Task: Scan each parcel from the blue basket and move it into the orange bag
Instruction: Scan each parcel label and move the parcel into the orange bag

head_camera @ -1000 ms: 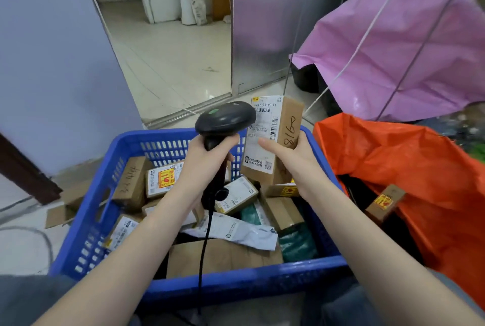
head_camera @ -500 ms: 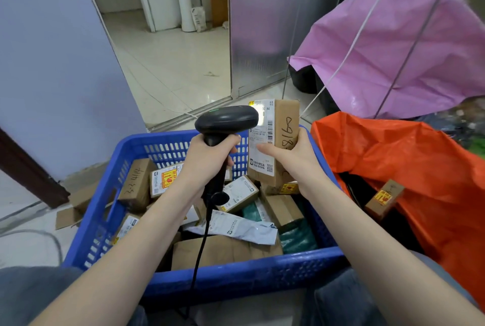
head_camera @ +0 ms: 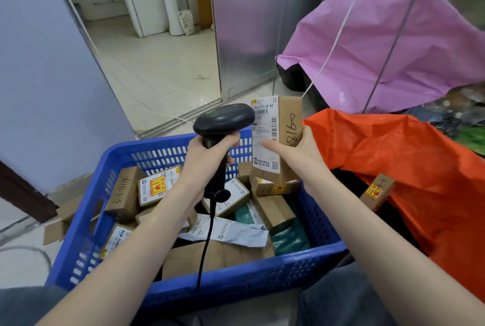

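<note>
Orange bag (head_camera: 409, 168): soft, slack film, mouth open, just right of the blue basket (head_camera: 236, 286); one labelled box already inside. Basket: rigid perforated plastic, many cartons and soft mailers left in it. Held parcel (head_camera: 278, 139): upright brown carton, white label facing the scanner (head_camera: 223, 121), handwritten digits on its side. Judged light, stiff, and best gripped by the lower sides. Right hand (head_camera: 294, 152) grips it there, above the basket's far right corner. Left hand (head_camera: 207, 157) wraps the scanner handle.
</note>
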